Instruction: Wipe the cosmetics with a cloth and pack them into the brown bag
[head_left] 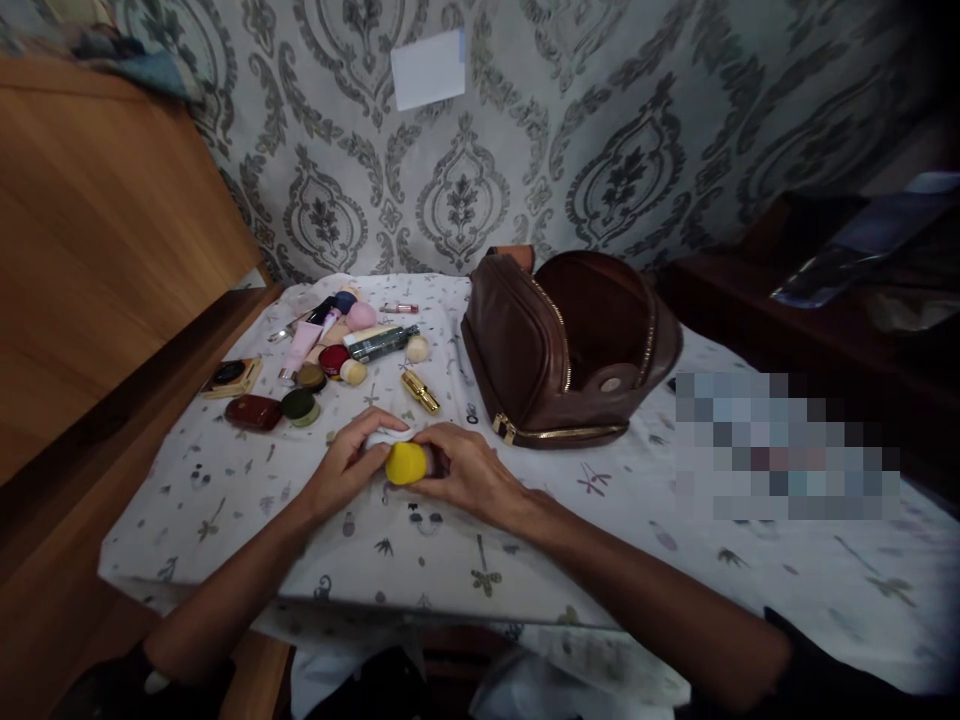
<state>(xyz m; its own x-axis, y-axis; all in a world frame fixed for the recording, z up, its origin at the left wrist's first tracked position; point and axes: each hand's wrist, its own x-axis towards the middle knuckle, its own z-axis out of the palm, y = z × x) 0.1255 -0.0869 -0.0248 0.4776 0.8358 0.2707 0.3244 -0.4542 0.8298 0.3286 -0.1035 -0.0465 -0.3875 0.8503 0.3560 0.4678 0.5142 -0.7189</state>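
Head view: right hand (469,470) curled closed round a yellow-topped container (406,464) above the table (345,570), left hand (349,462) pinching a soft white item (389,437); handling under way, cosmetics (334,361) outside the open brown bag (517,350), extent completed indeterminate.

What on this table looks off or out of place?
No spill or damage shows. The brown bag gapes open, and the gold tube lies apart from the cluttered cosmetics, perhaps just set aside.
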